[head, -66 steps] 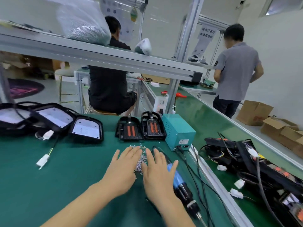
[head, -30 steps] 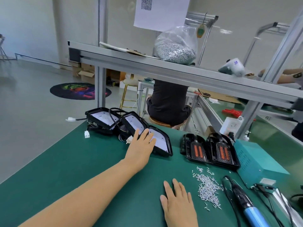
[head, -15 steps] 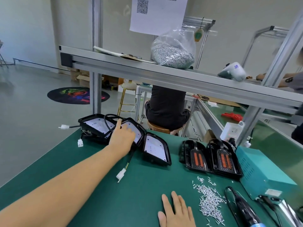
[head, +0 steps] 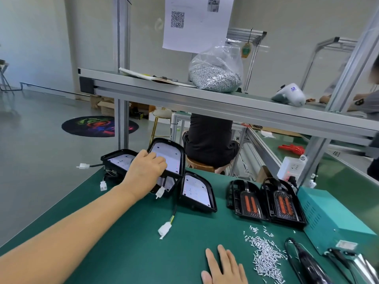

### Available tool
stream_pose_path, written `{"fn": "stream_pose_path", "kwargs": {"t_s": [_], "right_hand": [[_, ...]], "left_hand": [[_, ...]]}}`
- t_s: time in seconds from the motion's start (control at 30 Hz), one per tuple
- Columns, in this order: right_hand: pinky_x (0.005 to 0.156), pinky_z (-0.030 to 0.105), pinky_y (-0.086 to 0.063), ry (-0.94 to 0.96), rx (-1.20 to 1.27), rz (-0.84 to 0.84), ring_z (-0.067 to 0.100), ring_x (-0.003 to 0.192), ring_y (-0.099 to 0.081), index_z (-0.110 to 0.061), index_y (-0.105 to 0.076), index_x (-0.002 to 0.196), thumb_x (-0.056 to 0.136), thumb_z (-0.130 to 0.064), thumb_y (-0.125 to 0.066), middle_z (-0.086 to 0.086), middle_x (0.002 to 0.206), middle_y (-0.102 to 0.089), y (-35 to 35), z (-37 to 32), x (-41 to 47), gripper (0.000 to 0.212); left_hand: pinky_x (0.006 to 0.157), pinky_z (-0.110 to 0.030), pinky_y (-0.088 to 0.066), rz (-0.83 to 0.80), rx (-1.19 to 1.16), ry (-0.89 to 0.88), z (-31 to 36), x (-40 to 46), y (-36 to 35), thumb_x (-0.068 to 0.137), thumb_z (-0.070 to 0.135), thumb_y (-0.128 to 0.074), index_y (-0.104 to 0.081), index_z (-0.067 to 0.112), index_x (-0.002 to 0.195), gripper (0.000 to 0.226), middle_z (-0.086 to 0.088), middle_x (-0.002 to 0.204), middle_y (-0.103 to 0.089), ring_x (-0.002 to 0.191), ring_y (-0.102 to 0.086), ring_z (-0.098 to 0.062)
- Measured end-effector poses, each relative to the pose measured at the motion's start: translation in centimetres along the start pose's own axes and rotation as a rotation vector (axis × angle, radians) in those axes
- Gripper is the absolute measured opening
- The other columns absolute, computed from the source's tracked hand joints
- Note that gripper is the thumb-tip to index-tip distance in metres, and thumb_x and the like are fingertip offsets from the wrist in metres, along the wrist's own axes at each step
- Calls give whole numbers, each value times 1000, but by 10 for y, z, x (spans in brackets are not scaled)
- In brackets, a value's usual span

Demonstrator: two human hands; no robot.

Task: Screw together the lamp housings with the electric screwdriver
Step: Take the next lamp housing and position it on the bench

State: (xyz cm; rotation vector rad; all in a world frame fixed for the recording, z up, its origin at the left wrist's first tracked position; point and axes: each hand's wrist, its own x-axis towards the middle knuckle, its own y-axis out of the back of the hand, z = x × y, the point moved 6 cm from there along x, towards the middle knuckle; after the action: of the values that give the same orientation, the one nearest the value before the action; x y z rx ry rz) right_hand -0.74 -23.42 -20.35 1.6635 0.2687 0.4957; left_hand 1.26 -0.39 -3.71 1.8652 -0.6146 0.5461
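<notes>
A black lamp housing with a white inner panel (head: 167,158) is tilted up off the green bench (head: 127,242) near its far left edge, and the left hand (head: 144,171) grips its lower left rim with curled fingers. A black cable with a white plug (head: 164,228) lies on the bench in front of it. A second housing of the same kind (head: 120,160) lies just to the left, partly behind the hand, and a third one (head: 198,193) lies just to the right. Further right, two black back covers with orange slots (head: 266,201) stand side by side. Near them a heap of small silver screws (head: 264,255) is spread on the bench. The right hand (head: 223,269) rests flat on the bench beside the screws, fingers straight, holding nothing. The black electric screwdriver (head: 305,265) lies at the right of the screws, in front of a teal metal power box (head: 332,220). On the shelf above stands a clear plastic bag of screws (head: 215,74).
</notes>
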Motion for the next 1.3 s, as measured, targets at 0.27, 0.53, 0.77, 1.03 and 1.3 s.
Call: {"fn": "stream_pose_path", "kwargs": {"t_s": [0.27,0.53,0.77,1.03,1.3], "right_hand": [[119,33,-4,-34,184,-214,13,150,1,-32,-6,156,103,-53,-20,-6,163,5,13,4,5,58],[95,21,-29,37,228,-105,13,133,-33,-25,-55,125,99,-43,-40,-11,142,-37,19,-13,7,35],[69,23,-42,-133,737,-167,16,81,-59,-13,-70,103,96,-11,-53,-2,89,-66,25,7,31,19],[69,21,-37,-115,812,-292,13,81,-45,-20,-64,90,98,-10,-42,-4,88,-56,25,6,42,25],[58,34,-18,-119,797,-251,12,59,-21,-22,-27,63,97,-21,-42,-6,60,-26,32,23,43,37]], "left_hand": [[63,-31,-32,209,-261,77,45,-80,59,61,-10,-76,-70,11,78,28,5,91,-70,64,-57,-24],[62,-27,-31,123,-386,-5,103,-137,45,54,-3,-73,-72,14,75,27,7,86,-70,69,-47,-17],[56,-24,-35,237,-428,-57,138,-151,52,78,8,-47,-73,14,67,29,4,79,-71,66,-38,-16],[46,-21,-43,247,-468,-75,167,-136,52,73,7,-45,-71,13,64,28,2,74,-68,64,-35,-14],[79,-21,-42,170,-869,137,145,-136,52,95,51,-39,-73,16,88,49,13,97,-68,83,-57,-8]]}}
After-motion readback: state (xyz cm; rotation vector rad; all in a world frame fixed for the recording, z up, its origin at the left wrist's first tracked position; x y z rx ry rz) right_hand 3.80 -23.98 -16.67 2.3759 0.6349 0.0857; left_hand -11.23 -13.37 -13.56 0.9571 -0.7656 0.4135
